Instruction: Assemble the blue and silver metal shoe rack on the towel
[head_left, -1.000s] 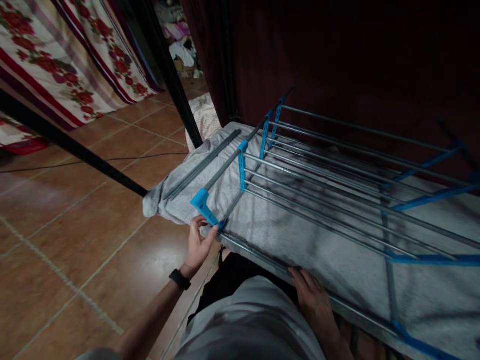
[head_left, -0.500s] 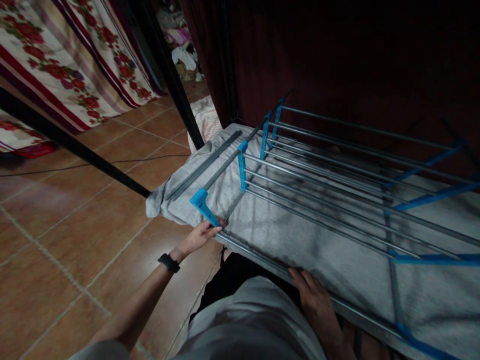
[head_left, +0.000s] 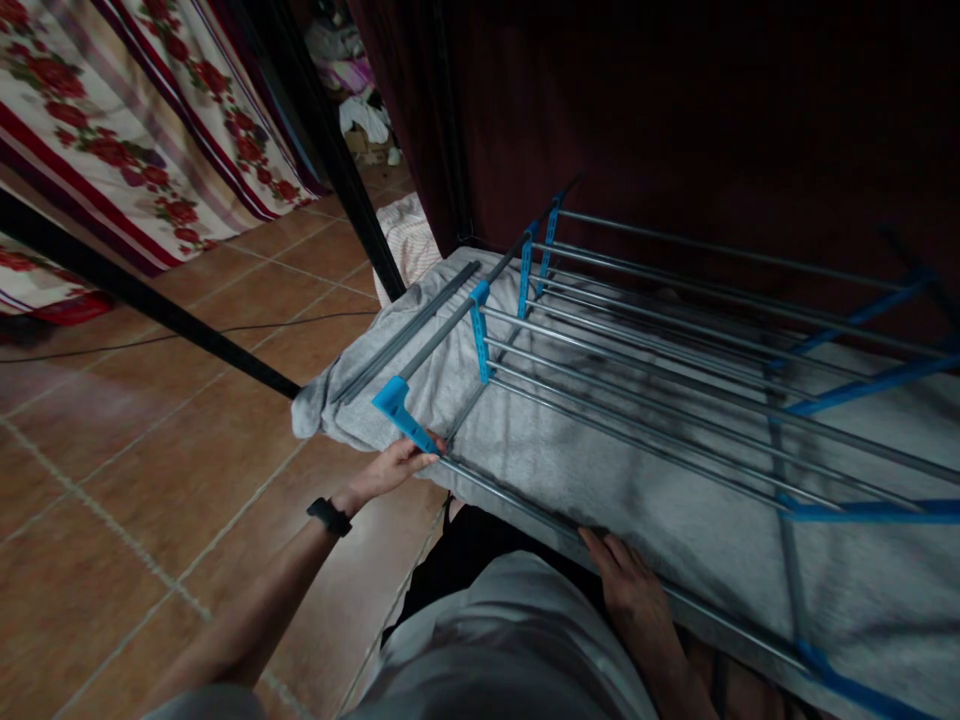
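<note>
A drying rack of grey metal rods (head_left: 660,380) with blue plastic brackets lies across the grey-covered surface. My left hand (head_left: 394,465), with a dark watch on the wrist, grips the lower end of the nearest blue bracket (head_left: 405,415), where it meets the front rod (head_left: 510,497). Its fingertips are partly hidden behind the bracket. Farther along the same rod my right hand (head_left: 630,580) rests with its fingers curled over it. Two loose grey tubes (head_left: 409,335) lie side by side on the cloth, left of the rack.
Grey cloth (head_left: 540,430) covers the surface under the rack. Black metal posts (head_left: 345,160) rise at its left end. Beyond is a tiled floor (head_left: 247,440) with a thin cable (head_left: 225,325) and a floral curtain (head_left: 150,130). A dark red panel (head_left: 675,110) stands behind.
The near blue bracket and my left hand have shifted slightly left. My right hand stays at the front rod. The view has moved a little.
</note>
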